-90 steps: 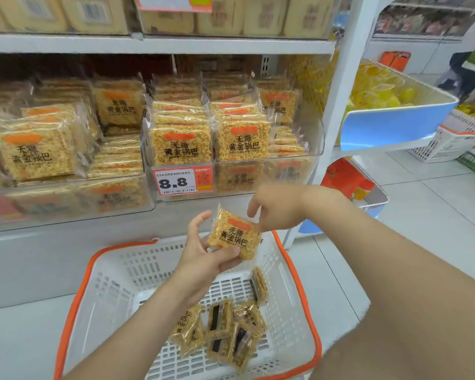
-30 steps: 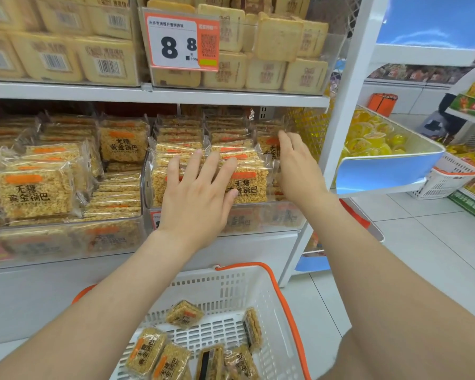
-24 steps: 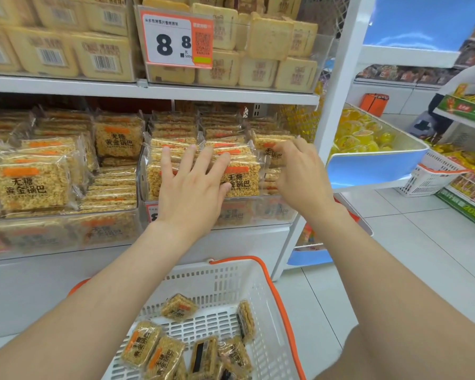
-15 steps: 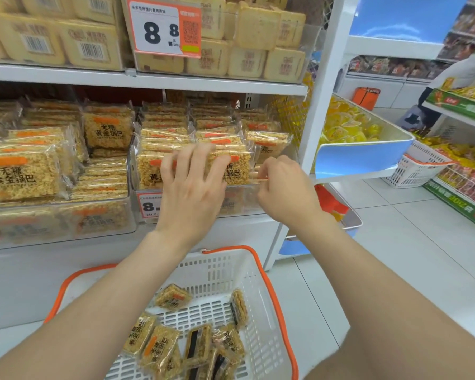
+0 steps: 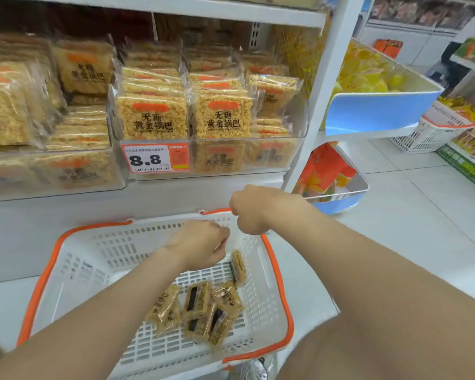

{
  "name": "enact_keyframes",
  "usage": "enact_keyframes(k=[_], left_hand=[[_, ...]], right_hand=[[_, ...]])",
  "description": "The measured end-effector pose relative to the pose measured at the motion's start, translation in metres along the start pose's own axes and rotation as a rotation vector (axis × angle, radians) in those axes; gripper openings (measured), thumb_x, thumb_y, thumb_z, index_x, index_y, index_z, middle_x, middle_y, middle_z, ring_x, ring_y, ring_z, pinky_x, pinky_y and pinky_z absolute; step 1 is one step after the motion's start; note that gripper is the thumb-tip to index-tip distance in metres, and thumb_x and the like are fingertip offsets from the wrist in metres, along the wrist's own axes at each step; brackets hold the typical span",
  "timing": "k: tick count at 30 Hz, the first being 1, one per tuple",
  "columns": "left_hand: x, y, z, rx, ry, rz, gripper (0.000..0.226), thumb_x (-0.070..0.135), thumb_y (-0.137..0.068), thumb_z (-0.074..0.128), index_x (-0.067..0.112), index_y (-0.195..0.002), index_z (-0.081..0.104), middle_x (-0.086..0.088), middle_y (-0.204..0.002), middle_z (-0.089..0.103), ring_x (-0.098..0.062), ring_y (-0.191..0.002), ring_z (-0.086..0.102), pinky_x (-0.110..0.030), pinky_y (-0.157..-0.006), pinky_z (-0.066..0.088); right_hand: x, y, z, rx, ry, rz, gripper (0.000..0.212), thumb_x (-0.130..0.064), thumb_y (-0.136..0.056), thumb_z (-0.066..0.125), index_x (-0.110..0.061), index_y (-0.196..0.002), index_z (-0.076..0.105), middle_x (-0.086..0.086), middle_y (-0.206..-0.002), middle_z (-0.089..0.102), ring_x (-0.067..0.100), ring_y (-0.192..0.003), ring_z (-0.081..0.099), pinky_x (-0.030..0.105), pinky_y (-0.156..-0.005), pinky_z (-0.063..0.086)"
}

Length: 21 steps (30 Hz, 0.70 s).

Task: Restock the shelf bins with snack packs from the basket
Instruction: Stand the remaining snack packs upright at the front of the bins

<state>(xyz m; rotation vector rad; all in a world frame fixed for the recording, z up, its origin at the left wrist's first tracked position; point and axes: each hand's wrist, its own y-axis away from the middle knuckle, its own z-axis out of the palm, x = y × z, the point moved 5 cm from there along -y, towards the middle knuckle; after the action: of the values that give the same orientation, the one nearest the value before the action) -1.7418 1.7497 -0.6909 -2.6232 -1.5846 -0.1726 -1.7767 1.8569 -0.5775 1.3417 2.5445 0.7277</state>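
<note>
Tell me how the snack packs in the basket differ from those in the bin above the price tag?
The basket packs lie jumbled, some showing dark backs; the bin packs stand upright, fronts out. The basket packs are few; the bin packs fill neat rows. Both are golden squares in clear wrappers.

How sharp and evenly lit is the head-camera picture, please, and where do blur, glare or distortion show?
Head view: soft, even light, no hard shadows; the golden snack packs at far left are smeared; the 8.8 on the red-and-white price tag reads clearly, its small print does not; glare on the clear plastic shelf bin hazes the packs behind; the white shelf upright leans from wide-angle distortion.
</note>
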Motion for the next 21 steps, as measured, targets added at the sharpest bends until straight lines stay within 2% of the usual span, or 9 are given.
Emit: enact_keyframes(k=[2,4,6,9,11,13,15,18,21], left_hand=[[-0.001,0.004,0.038,-0.238,0.035,-0.038,0.017,0.03,-0.1,0.046,0.021,-0.092,0.058,0.004,-0.082,0.06,-0.021,-0.073,0.059,-0.04,-0.064,0.052],[0.002,0.01,0.072,-0.407,0.033,-0.05,0.021,0.03,-0.103,0.045,0.021,-0.108,0.063,0.001,-0.098,0.066,-0.023,-0.086,0.064,-0.043,-0.074,0.057],[0.004,0.019,0.112,-0.559,0.04,-0.057,0.028,0.028,-0.102,0.046,0.025,-0.125,0.062,-0.002,-0.12,0.065,-0.026,-0.1,0.065,-0.044,-0.082,0.058],[0.005,0.041,0.164,-0.815,0.106,-0.076,0.064,0.011,-0.097,0.053,0.049,-0.148,0.042,0.001,-0.154,0.03,-0.03,-0.104,0.064,-0.05,-0.084,0.061],[0.005,0.057,0.183,-0.92,0.129,-0.071,0.089,0.011,-0.094,0.064,0.058,-0.157,0.022,0.014,-0.158,0.005,-0.03,-0.103,0.063,-0.05,-0.084,0.062],[0.006,0.064,0.187,-0.882,0.139,-0.061,0.098,0.02,-0.09,0.078,0.048,-0.162,0.019,0.011,-0.163,-0.001,-0.03,-0.107,0.063,-0.048,-0.088,0.061],[0.004,0.066,0.185,-0.781,0.158,-0.074,0.099,0.025,-0.084,0.088,0.036,-0.161,0.026,0.005,-0.166,0.004,-0.03,-0.117,0.06,-0.044,-0.093,0.059],[-0.003,0.07,0.179,-0.688,0.18,-0.123,0.093,0.016,-0.085,0.086,0.027,-0.158,0.029,-0.003,-0.17,0.017,-0.029,-0.129,0.056,-0.04,-0.099,0.054],[-0.012,0.074,0.168,-0.653,0.197,-0.192,0.074,0.012,-0.095,0.074,0.019,-0.155,0.032,-0.009,-0.156,0.036,-0.024,-0.102,0.062,-0.038,-0.079,0.055]], right_hand=[[-0.009,-0.006,0.019,-0.088,0.063,-0.008,0.006,-0.008,-0.099,0.048,-0.011,-0.095,0.052,0.006,-0.102,0.052,0.023,-0.079,0.055,0.035,-0.064,0.045],[-0.016,-0.013,0.034,-0.134,0.104,-0.018,0.016,-0.008,-0.1,0.048,-0.014,-0.085,0.045,0.003,-0.091,0.046,0.017,-0.069,0.048,0.032,-0.058,0.041],[-0.024,-0.017,0.043,-0.155,0.141,-0.053,0.013,-0.007,-0.101,0.047,-0.015,-0.091,0.046,0.001,-0.091,0.046,0.014,-0.066,0.043,0.029,-0.055,0.038],[-0.035,-0.023,0.05,-0.198,0.162,-0.131,0.015,-0.005,-0.1,0.046,-0.015,-0.108,0.053,0.001,-0.099,0.051,0.012,-0.069,0.046,0.028,-0.059,0.042],[-0.04,-0.028,0.052,-0.214,0.164,-0.168,0.024,-0.005,-0.099,0.045,-0.014,-0.117,0.058,0.002,-0.105,0.056,0.015,-0.077,0.053,0.03,-0.063,0.046],[-0.042,-0.032,0.051,-0.209,0.173,-0.184,0.028,-0.005,-0.099,0.043,-0.013,-0.121,0.059,0.002,-0.106,0.06,0.016,-0.08,0.057,0.03,-0.063,0.047],[-0.042,-0.037,0.048,-0.196,0.169,-0.177,0.037,-0.006,-0.098,0.043,-0.013,-0.129,0.061,0.004,-0.114,0.065,0.019,-0.083,0.06,0.03,-0.058,0.042],[-0.043,-0.043,0.043,-0.186,0.118,-0.166,0.044,-0.007,-0.099,0.043,-0.014,-0.139,0.059,0.004,-0.13,0.063,0.028,-0.107,0.067,0.035,-0.068,0.048],[-0.047,-0.045,0.04,-0.166,0.082,-0.186,0.041,-0.011,-0.1,0.045,-0.014,-0.139,0.059,0.005,-0.136,0.06,0.03,-0.119,0.063,0.041,-0.084,0.055]])
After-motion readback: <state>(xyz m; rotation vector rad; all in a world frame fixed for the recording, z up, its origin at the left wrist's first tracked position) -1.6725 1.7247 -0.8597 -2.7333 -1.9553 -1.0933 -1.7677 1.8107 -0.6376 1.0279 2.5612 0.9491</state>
